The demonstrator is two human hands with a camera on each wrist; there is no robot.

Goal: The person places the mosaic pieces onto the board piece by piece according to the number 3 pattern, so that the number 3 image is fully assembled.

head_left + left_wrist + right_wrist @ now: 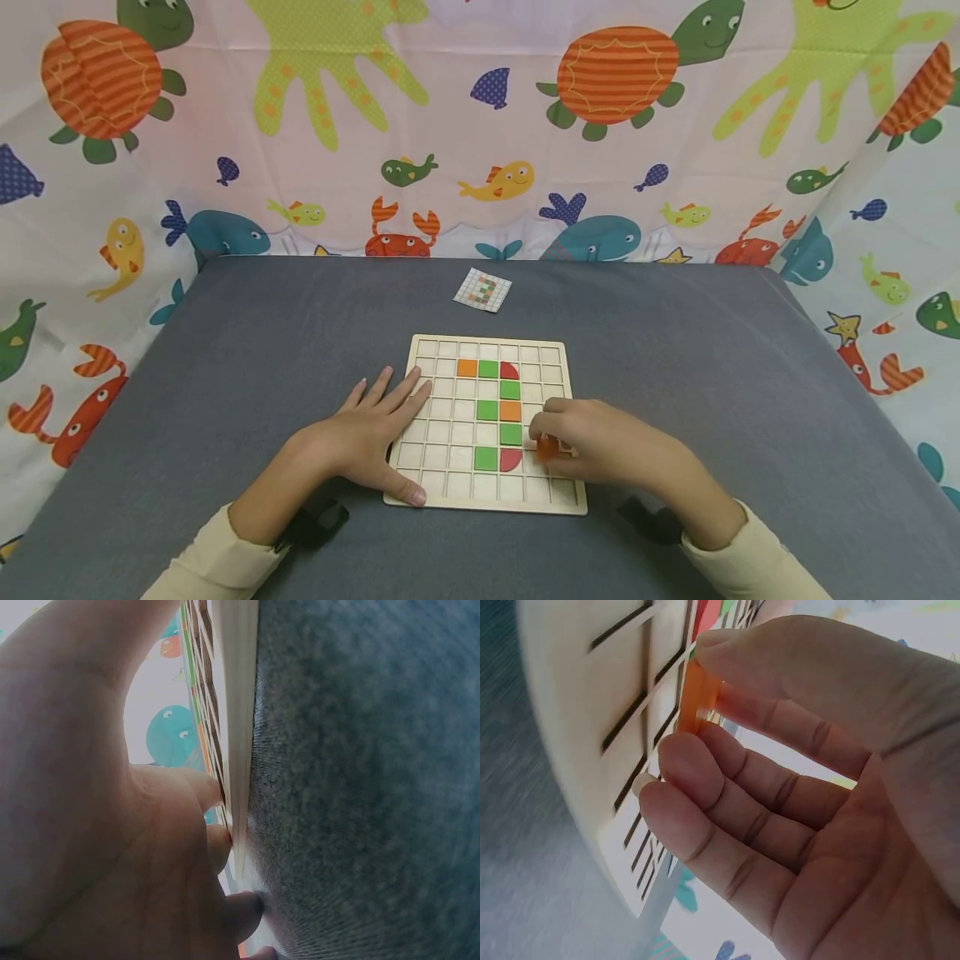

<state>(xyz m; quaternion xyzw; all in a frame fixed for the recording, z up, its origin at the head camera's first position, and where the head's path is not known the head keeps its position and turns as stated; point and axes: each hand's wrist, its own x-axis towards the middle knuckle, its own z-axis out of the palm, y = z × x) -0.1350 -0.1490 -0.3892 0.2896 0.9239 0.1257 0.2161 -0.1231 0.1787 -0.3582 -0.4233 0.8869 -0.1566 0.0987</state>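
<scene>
A pale wooden grid board (447, 484) lies flat, with several green, orange and red pieces set in its squares. My left hand (371, 433) rests on the board's left edge with fingers spread, thumb near the front left corner. In the left wrist view the board's pale side edge (238, 712) runs beside the fingers. Over the right part of the board, my right hand (600, 439) pinches an orange tile (693, 697) between thumb and fingers. The tile is close to the grid, right of the lower red quarter-round piece (511, 460); whether it touches the board I cannot tell.
A small paper card (482, 290) printed with a coloured grid pattern lies behind the board on the grey cloth-covered table (300, 333). A curtain (450, 125) with sea animals hangs along the table's back and sides. Near the two wrists are dark straps or devices.
</scene>
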